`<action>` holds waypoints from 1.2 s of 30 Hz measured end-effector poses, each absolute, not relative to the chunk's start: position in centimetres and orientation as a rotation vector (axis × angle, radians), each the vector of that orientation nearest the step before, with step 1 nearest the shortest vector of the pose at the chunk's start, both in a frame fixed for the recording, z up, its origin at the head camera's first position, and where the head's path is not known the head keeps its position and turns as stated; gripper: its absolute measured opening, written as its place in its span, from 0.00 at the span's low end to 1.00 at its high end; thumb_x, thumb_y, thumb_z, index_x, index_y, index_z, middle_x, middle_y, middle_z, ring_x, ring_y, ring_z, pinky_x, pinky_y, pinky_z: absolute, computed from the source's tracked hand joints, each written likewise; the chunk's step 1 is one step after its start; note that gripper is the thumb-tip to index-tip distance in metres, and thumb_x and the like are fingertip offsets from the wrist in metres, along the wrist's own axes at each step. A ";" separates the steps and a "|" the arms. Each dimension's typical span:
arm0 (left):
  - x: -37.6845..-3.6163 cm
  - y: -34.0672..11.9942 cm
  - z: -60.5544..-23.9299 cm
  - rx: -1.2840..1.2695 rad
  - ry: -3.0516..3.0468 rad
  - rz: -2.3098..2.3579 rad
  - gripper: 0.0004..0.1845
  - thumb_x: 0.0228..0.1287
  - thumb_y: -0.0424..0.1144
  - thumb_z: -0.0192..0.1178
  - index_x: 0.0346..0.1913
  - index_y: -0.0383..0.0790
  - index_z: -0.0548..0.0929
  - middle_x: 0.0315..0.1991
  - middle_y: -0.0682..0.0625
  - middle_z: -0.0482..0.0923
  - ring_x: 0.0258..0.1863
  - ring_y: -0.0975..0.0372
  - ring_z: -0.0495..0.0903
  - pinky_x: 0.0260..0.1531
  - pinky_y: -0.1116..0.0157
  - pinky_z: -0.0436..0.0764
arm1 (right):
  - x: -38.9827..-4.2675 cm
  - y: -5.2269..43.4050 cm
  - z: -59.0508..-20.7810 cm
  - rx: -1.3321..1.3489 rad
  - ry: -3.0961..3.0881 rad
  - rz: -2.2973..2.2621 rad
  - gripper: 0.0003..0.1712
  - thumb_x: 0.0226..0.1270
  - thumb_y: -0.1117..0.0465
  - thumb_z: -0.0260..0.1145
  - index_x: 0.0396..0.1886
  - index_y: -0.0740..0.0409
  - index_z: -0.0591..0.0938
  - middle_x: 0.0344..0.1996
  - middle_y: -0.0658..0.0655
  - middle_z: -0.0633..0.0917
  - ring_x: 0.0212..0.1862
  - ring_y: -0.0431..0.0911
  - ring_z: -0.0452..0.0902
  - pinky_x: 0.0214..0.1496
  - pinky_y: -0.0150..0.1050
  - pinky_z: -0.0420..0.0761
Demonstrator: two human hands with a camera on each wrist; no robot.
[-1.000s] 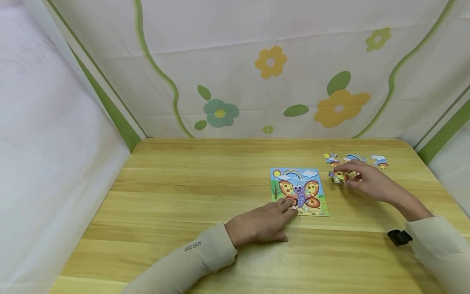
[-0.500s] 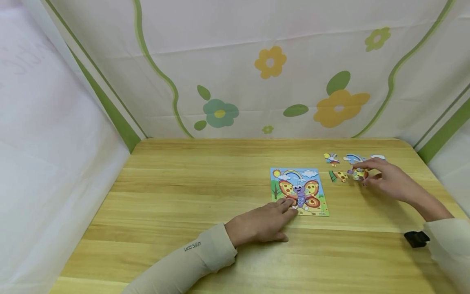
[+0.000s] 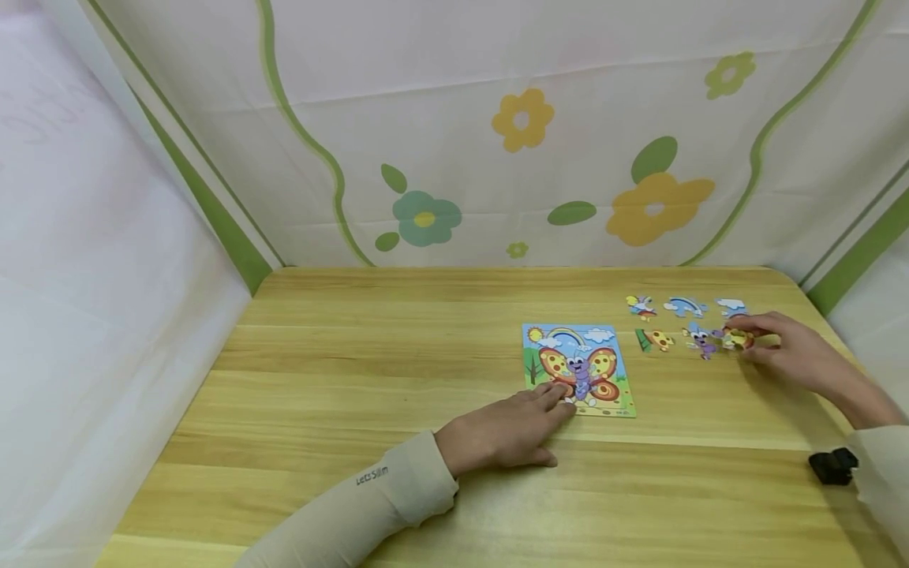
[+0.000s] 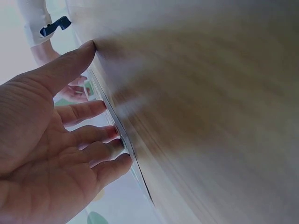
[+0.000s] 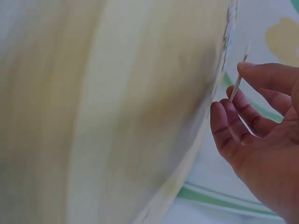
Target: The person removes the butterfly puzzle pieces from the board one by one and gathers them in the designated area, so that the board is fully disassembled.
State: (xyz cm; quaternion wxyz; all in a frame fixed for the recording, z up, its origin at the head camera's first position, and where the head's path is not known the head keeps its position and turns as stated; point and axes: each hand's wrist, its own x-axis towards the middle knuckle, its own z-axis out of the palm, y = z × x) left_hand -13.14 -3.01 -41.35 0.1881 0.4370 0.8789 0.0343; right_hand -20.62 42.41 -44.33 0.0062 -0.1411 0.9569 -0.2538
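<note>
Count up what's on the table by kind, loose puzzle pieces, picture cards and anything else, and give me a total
Loose puzzle pieces: 6, namely sun piece, rainbow piece, cloud piece, green-and-orange piece, purple piece, and the piece pinched by the right hand.
Butterfly picture cards: 1, with the left hand resting on its near edge.
Small black objects: 1.
Total: 8

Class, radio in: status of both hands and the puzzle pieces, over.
Left hand flat, fingertips on butterfly picture card. Right hand pinching a puzzle piece beside five loose pieces. Nothing between the hands.
</note>
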 end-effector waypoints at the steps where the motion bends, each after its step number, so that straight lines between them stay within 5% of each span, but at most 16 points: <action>1: -13.1 -3.0 -41.3 1.231 2.473 0.095 0.40 0.77 0.55 0.60 0.83 0.45 0.59 0.86 0.45 0.47 0.86 0.56 0.48 0.82 0.61 0.59 | -20.6 42.7 -44.4 -0.422 2.992 -0.782 0.24 0.68 0.75 0.67 0.64 0.71 0.79 0.57 0.76 0.79 0.45 0.10 0.57 0.37 0.18 0.71; 6: -13.2 -2.9 -41.4 1.232 2.474 0.094 0.40 0.76 0.55 0.60 0.82 0.45 0.60 0.86 0.45 0.48 0.86 0.56 0.48 0.82 0.60 0.60 | -20.7 43.8 -44.3 -0.355 2.979 -0.721 0.23 0.69 0.73 0.68 0.63 0.73 0.79 0.58 0.78 0.77 0.43 0.11 0.59 0.35 0.24 0.74; 12: -13.3 -2.9 -41.5 1.235 2.470 0.097 0.40 0.77 0.55 0.60 0.83 0.45 0.59 0.86 0.44 0.48 0.86 0.55 0.48 0.82 0.60 0.60 | -20.9 44.3 -44.3 -0.361 2.969 -0.693 0.20 0.68 0.74 0.69 0.59 0.74 0.82 0.57 0.80 0.78 0.44 0.23 0.72 0.35 0.23 0.73; 17: -13.3 -2.9 -41.4 1.231 2.470 0.102 0.40 0.76 0.55 0.61 0.83 0.45 0.59 0.86 0.44 0.48 0.86 0.55 0.48 0.82 0.60 0.60 | -20.8 44.3 -44.4 -0.405 2.990 -0.692 0.20 0.65 0.77 0.69 0.57 0.72 0.83 0.55 0.77 0.79 0.42 0.12 0.60 0.35 0.22 0.70; 26: -13.2 -3.0 -41.4 1.221 2.466 0.107 0.40 0.76 0.55 0.60 0.83 0.46 0.59 0.86 0.45 0.47 0.86 0.56 0.47 0.82 0.60 0.59 | -20.8 44.1 -44.6 -0.465 3.007 -0.689 0.17 0.66 0.81 0.64 0.53 0.69 0.86 0.54 0.73 0.78 0.40 0.22 0.63 0.34 0.24 0.66; 36: -13.2 -2.9 -41.4 1.218 2.467 0.089 0.40 0.76 0.56 0.60 0.83 0.46 0.59 0.87 0.46 0.47 0.86 0.57 0.47 0.82 0.61 0.59 | -21.3 44.8 -44.6 -0.404 2.980 -0.711 0.19 0.66 0.76 0.69 0.56 0.76 0.82 0.49 0.79 0.84 0.42 0.12 0.61 0.34 0.23 0.71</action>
